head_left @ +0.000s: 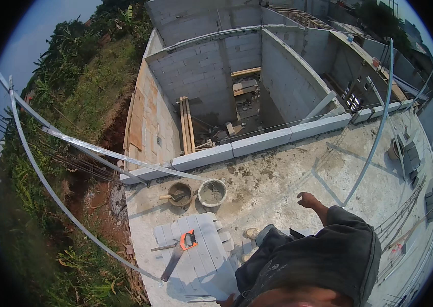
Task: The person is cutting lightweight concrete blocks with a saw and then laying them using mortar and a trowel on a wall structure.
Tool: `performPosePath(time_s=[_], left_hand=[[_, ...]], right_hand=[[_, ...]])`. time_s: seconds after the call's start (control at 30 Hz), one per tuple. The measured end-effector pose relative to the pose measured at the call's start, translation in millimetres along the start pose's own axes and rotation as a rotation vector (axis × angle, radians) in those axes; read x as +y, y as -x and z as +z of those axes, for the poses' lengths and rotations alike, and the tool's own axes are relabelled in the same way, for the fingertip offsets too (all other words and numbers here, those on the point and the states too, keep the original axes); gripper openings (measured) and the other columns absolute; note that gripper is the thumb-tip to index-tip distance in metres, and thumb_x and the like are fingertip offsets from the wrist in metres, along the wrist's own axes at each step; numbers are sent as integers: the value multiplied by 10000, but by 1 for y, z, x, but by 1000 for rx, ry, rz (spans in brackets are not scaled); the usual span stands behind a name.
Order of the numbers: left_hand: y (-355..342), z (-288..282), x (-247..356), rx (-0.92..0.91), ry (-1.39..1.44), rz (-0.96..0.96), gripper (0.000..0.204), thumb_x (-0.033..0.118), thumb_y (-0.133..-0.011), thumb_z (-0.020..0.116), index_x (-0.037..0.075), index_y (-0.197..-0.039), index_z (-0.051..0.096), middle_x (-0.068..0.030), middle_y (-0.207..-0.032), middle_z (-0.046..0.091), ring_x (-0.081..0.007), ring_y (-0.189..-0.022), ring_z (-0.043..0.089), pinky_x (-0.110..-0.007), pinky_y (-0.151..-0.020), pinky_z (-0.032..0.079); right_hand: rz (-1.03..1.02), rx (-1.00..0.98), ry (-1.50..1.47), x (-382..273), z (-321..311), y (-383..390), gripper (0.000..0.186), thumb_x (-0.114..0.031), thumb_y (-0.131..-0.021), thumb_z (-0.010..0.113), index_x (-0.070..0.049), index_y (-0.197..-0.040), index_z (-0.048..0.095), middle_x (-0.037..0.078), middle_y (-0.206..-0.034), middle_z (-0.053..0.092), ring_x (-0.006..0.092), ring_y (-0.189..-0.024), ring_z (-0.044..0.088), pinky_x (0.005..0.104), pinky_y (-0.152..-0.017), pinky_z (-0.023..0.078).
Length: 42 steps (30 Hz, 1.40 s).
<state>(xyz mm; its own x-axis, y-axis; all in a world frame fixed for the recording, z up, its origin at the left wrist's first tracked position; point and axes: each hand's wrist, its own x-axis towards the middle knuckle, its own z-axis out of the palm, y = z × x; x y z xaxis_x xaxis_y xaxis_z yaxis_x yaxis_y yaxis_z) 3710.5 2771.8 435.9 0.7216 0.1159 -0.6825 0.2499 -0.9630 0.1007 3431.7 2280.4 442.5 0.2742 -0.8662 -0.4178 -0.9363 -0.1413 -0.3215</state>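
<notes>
My right hand (306,199) hangs over the concrete slab, its fingers loosely bent and apart with nothing in them. At the lower edge, my left hand (226,301) is partly visible beside a stack of light grey blocks (209,276); its grip is unclear. On the blocks lie a handsaw with an orange handle (188,238) and a thin metal tool (163,247). Just behind them stand a bucket of grey mix with a trowel (179,194) and a pale bucket of mix (212,192).
A low block course (260,143) borders unroofed block rooms below. Bent metal channels (94,148) cross the left drop toward vegetation (83,92). Another upright channel (367,158) rises at right, near dark blocks (412,156), a bucket (395,150) and long rods (403,225).
</notes>
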Motion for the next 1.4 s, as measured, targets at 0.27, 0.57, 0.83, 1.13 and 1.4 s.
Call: performPosePath(time_s=[0.27, 0.57, 0.83, 1.13, 1.4], left_hand=[[-40, -17, -2, -25, -72, 120, 984, 350, -592, 854, 32, -1359, 326, -246, -1305, 536, -419, -1197, 557, -493, -1007, 474], [-47, -18, -40, -69, -96, 120, 991, 360, -588, 856, 40, -1362, 325, -243, -1306, 534, -418, -1195, 558, -496, -1002, 476], [-43, -19, -77, -80, -117, 76, 998, 369, -585, 857, 46, -1364, 324, -240, -1307, 532, -417, -1194, 558, -499, -998, 478], [-46, -27, -60, -82, -166, 110, 1005, 379, -581, 859, 54, -1366, 323, -237, -1309, 530, -416, -1193, 559, -501, -993, 479], [-57, -31, -52, -82, -194, 148, 1011, 388, -578, 861, 60, -1368, 322, -234, -1310, 528, -415, -1192, 559, -504, -988, 481]], right_hand=[[-300, -422, -204, -20, 67, 55, 447, -273, -798, 702, -126, -1217, 646, 153, -973, 722, 313, -950, 682, 417, -839, 528], [-76, -424, -74, -52, 127, 131, 437, -290, -765, 730, -157, -1179, 686, 167, -1097, 700, 341, -1026, 662, 426, -893, 520], [-137, -388, -146, -65, 132, 143, 475, -240, -753, 695, -164, -1220, 661, 169, -1068, 705, 337, -1012, 668, 424, -888, 524], [-179, -391, -173, -67, 129, 133, 525, -228, -704, 717, -147, -1219, 659, 146, -1001, 717, 307, -970, 678, 419, -832, 537], [-997, -510, 82, -53, 130, 152, 257, -169, -741, 723, -98, -985, 686, 140, -1031, 691, 291, -1068, 641, 402, -878, 527]])
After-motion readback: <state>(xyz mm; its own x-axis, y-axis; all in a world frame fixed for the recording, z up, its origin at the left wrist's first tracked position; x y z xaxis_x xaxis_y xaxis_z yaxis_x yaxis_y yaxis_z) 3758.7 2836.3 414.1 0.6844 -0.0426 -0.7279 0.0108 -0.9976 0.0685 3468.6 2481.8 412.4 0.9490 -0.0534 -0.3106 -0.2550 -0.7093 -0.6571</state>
